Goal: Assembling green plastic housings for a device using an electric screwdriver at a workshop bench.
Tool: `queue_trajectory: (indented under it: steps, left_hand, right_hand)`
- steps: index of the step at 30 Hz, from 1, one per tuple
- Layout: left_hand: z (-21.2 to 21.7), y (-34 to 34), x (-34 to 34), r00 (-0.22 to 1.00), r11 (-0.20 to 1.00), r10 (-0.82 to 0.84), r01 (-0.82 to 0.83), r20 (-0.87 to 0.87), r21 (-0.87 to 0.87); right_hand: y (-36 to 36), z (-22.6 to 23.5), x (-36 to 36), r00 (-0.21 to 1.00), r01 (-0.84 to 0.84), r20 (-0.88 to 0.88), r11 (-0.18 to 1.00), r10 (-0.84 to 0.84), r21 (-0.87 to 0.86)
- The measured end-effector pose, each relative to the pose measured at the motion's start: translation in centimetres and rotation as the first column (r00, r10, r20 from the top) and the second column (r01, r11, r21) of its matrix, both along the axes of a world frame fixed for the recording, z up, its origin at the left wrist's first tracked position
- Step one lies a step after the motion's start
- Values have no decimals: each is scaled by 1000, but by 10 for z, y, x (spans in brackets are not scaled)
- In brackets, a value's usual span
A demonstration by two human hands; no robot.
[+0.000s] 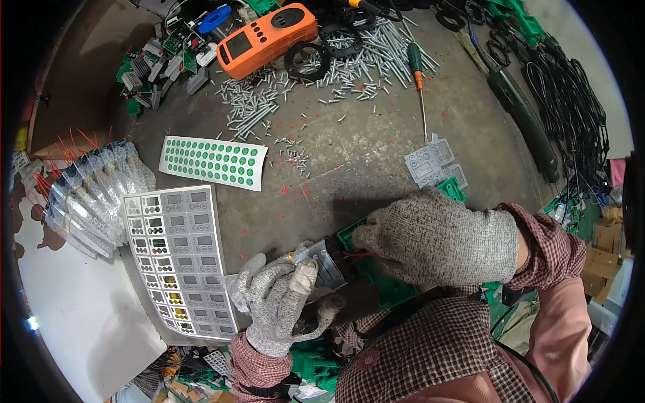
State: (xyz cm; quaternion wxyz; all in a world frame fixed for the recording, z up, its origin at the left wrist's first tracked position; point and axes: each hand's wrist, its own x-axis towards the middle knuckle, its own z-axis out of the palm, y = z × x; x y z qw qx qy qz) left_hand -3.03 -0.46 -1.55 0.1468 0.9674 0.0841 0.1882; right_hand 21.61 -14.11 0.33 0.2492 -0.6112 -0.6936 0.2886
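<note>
Both my hands wear grey knitted gloves. My left hand [285,292] curls its fingers round a silvery flat module [327,265] in clear bubble wrap, near the table's front edge. Beside it lies a green plastic casing [390,289], partly covered by my right hand [443,235]. The right hand is closed over the casing, its fingertips turned down and hidden. Thin red wires [359,254] run from the module's side to beneath the right fingers. Past the right hand, a second green plastic piece [451,189] shows beside grey printed panel stickers [430,164].
Loose screws [363,57] spread over the far table, near an orange meter [269,40] and a screwdriver [416,74]. Left lie a green-dot sticker sheet [213,161], a panel-sticker sheet [178,258] and bubble-wrapped modules [101,195]. Black cables [571,94] heap at right.
</note>
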Motion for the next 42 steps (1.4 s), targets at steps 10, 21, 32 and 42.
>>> queue_trajectory:
  steps: [10, 21, 32, 42]
  left_hand:
    - [-4, -1, -3, 999, 1000, 17, -17, 31, 10]
    - [0, 5, 9, 995, 996, -48, 54, 82, -73]
    - [-3, -1, 16, 999, 916, -28, 37, 29, -399]
    - [19, -33, 68, 995, 971, -34, 10, -94, -239]
  right_hand:
    - [4, 12, 0, 999, -35, 37, 996, 38, -81]
    - [-11, -11, 1, 995, -57, -64, 980, 71, 190]
    - [20, 31, -3, 995, -55, 73, 989, 66, -135]
    - [7, 25, 8, 912, 365, -287, 897, -292, 247]
